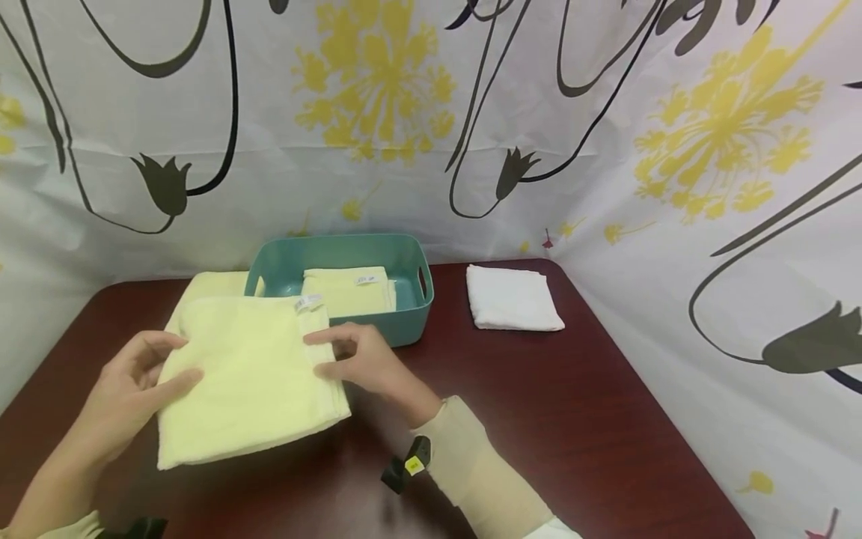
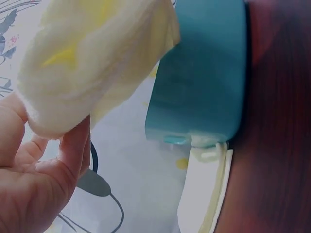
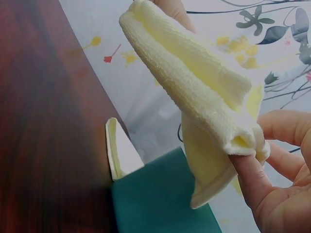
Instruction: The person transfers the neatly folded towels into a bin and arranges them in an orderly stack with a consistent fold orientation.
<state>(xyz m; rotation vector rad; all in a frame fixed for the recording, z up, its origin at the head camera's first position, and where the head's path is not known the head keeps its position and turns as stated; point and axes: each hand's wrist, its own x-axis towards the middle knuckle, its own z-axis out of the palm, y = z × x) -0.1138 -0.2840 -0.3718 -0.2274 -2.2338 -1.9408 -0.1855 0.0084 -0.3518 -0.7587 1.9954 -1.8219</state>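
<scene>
A folded pale yellow towel (image 1: 249,374) is held up above the table between both hands. My left hand (image 1: 135,389) pinches its left edge, thumb in front and fingers behind. On the opposite edge, just below a small white label, my right hand (image 1: 367,363) pinches it the same way. The right wrist view shows the towel's folded layers (image 3: 189,87) between thumb and fingers. Behind it stands a teal basket (image 1: 404,326), with another folded yellow towel (image 1: 346,292) inside, also labelled. Part of the basket's front is hidden by the held towel.
Left of the basket, a folded yellow towel (image 1: 215,284) lies on the dark red table (image 1: 539,412), partly covered by the held one. A folded white towel (image 1: 512,298) lies at the back right. A flower-patterned curtain (image 1: 269,112) hangs behind the table.
</scene>
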